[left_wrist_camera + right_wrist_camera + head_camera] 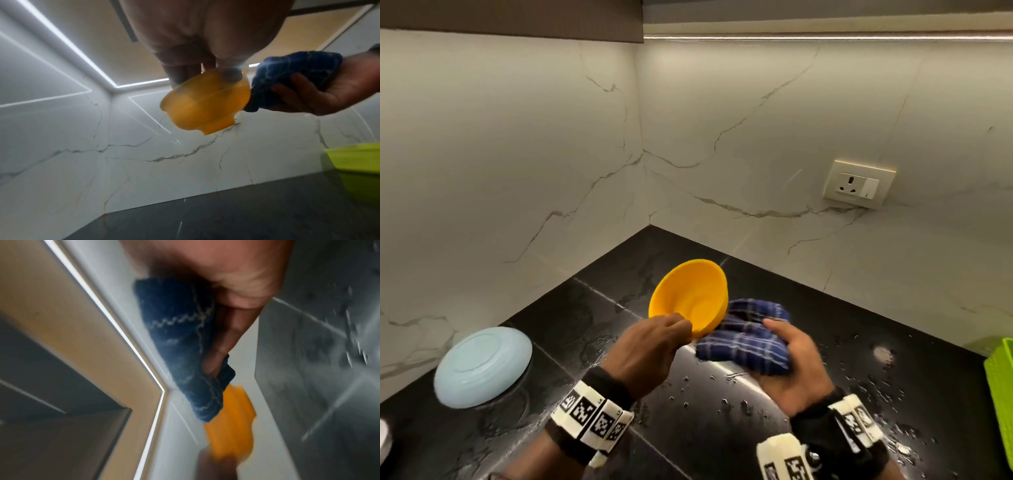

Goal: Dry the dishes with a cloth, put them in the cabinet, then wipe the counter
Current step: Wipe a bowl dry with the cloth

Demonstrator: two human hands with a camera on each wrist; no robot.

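Left hand (650, 346) pinches the rim of the yellow bowl (690, 301), tilted above the wet black counter (722, 404); right hand (796, 363) grips the blue checked cloth (744, 337), apparently touching the bowl's outside.

— How is the left hand (650, 349) sitting?

— It is reaching forward, knuckles up, fingers curling down and pinching the rim of the yellow bowl (690, 301); a marker band is wrapping the wrist.

— And the right hand (792, 363)?

— It is lying palm up beside the left, fingers cupping a bunched blue checked cloth (748, 337), the thumb (779, 325) pressing on top. Its grip is bringing the cloth against the bowl's outer wall. Both forearms are angling inward.
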